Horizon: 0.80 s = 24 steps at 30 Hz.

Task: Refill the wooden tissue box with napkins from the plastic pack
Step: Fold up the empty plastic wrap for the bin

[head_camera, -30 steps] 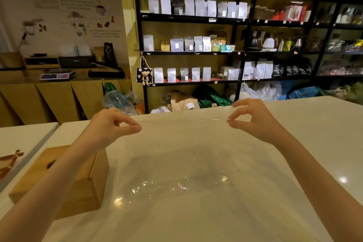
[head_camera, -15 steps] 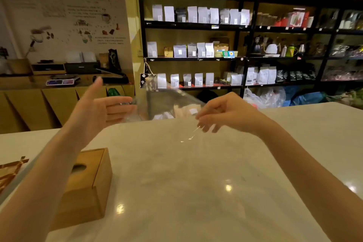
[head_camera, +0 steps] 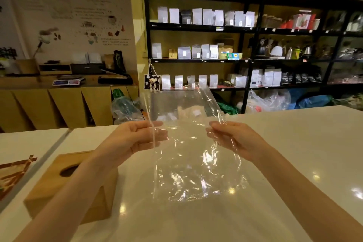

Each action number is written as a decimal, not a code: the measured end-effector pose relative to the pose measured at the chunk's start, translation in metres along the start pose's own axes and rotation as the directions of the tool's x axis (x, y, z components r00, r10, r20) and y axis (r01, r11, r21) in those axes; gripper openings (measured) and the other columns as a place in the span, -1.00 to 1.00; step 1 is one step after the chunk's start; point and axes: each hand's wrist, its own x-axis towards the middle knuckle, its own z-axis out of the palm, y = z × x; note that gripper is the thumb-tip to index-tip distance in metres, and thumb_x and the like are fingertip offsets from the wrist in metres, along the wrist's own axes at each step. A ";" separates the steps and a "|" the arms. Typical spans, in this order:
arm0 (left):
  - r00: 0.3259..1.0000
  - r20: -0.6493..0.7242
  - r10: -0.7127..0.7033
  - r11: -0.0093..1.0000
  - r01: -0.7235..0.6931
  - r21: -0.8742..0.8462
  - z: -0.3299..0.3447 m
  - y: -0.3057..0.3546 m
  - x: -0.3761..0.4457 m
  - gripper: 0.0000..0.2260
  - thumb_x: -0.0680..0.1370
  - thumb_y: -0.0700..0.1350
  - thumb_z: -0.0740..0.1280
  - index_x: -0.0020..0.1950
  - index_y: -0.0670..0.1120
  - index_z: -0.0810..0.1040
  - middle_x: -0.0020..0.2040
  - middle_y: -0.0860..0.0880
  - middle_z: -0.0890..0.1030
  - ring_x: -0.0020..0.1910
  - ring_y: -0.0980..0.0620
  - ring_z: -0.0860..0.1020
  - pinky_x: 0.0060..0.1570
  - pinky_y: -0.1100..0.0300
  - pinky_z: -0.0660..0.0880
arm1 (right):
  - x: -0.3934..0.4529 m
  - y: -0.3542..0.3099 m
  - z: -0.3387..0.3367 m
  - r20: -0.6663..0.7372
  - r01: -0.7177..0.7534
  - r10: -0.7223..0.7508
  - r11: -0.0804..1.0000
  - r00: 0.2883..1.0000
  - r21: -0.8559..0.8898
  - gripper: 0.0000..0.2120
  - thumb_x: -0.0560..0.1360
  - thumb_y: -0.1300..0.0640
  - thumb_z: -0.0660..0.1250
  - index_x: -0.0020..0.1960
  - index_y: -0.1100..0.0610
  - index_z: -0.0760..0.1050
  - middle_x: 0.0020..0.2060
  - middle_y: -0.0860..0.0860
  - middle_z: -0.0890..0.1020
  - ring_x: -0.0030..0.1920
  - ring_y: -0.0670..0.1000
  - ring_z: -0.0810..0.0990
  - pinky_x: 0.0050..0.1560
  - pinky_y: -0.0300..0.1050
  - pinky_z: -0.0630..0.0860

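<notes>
A clear, crinkled plastic pack (head_camera: 188,155) hangs upright above the white counter (head_camera: 294,153), with no napkins visible inside it. My left hand (head_camera: 135,139) pinches its left edge and my right hand (head_camera: 233,139) pinches its right edge, both at about the same height. The wooden tissue box (head_camera: 59,184) stands on the counter at the lower left, partly under my left forearm. Its oval top slot looks dark, and I cannot tell what is inside.
A second white tabletop (head_camera: 25,147) with a brown patterned item (head_camera: 13,173) adjoins on the left. Behind the counter stand black shelves (head_camera: 245,61) of packaged goods, plastic bags on the floor and a wooden sideboard (head_camera: 59,102) with a scale.
The plastic pack was stretched out flat and wide between my hands. My hands have come closer together and turned it, so it now hangs upright and narrower.
</notes>
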 end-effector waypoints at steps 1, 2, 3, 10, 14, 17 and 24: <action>0.999 -0.051 0.008 1.000 -0.008 0.012 0.001 -0.001 -0.001 -0.58 0.25 -0.08 0.49 0.07 -0.13 0.59 -0.03 -0.13 0.70 -0.05 -0.05 0.66 -0.26 0.27 0.59 | 0.000 0.003 -0.001 0.006 0.000 0.000 1.000 1.000 -0.003 -0.82 0.28 0.21 0.44 -0.13 0.23 0.64 -0.28 0.11 0.73 -0.27 0.00 0.70 -0.36 -0.25 0.59; 0.996 -0.094 0.011 1.000 -0.009 0.026 0.003 -0.002 0.000 -0.63 0.27 -0.12 0.43 0.07 -0.14 0.58 -0.07 -0.12 0.71 -0.08 -0.03 0.67 -0.29 0.29 0.59 | 0.000 0.005 -0.002 0.016 0.001 -0.001 1.000 1.000 -0.011 -0.84 0.32 0.20 0.43 -0.11 0.22 0.64 -0.27 0.10 0.73 -0.26 -0.01 0.70 -0.36 -0.24 0.59; 0.992 -0.125 0.013 0.999 -0.009 0.031 0.004 -0.004 0.000 -0.66 0.29 -0.14 0.40 0.05 -0.14 0.58 -0.10 -0.11 0.72 -0.11 -0.01 0.68 -0.32 0.30 0.58 | 0.000 0.006 -0.003 0.028 0.000 0.001 1.000 1.000 -0.023 -0.86 0.35 0.19 0.41 -0.10 0.20 0.64 -0.26 0.10 0.73 -0.25 -0.01 0.70 -0.36 -0.23 0.59; 0.978 -0.200 -0.066 0.997 0.057 -0.047 0.009 -0.005 -0.002 -0.81 0.53 -0.22 0.22 0.07 -0.19 0.56 -0.16 -0.11 0.72 -0.16 -0.02 0.69 -0.39 0.28 0.57 | -0.002 0.010 -0.009 0.034 0.012 -0.010 0.999 0.999 -0.031 -0.87 0.46 0.22 0.33 -0.08 0.17 0.65 -0.22 0.09 0.74 -0.23 -0.01 0.71 -0.38 -0.24 0.58; 0.976 -0.202 -0.083 0.982 0.045 -0.183 0.012 -0.004 -0.004 -0.68 0.47 -0.05 0.28 0.19 -0.13 0.44 -0.14 -0.17 0.71 -0.15 -0.09 0.68 -0.37 0.22 0.59 | -0.004 0.010 -0.006 0.025 0.022 -0.022 1.000 0.999 -0.021 -0.87 0.48 0.23 0.32 -0.04 0.22 0.62 -0.25 0.08 0.74 -0.27 -0.05 0.71 -0.41 -0.28 0.56; 0.976 -0.217 0.007 0.996 -0.027 -0.086 0.011 -0.006 -0.007 -0.47 0.31 -0.14 0.40 0.22 0.14 0.35 -0.09 -0.18 0.70 -0.11 -0.09 0.68 -0.31 0.22 0.61 | -0.006 0.009 -0.003 0.013 0.039 -0.038 0.998 0.999 -0.045 -0.81 0.47 0.20 0.33 0.04 0.25 0.58 -0.24 0.08 0.74 -0.25 -0.04 0.71 -0.38 -0.25 0.58; 0.959 -0.281 0.017 0.999 -0.002 0.054 0.008 -0.001 -0.007 -0.85 0.42 -0.26 0.33 -0.06 -0.12 0.63 -0.18 -0.08 0.72 -0.24 0.07 0.68 -0.37 0.34 0.56 | -0.013 0.005 -0.006 0.075 0.207 -0.194 0.938 0.978 -0.279 -0.74 0.50 0.13 0.28 0.17 -0.05 0.52 -0.11 0.02 0.73 -0.09 0.02 0.70 -0.23 -0.17 0.63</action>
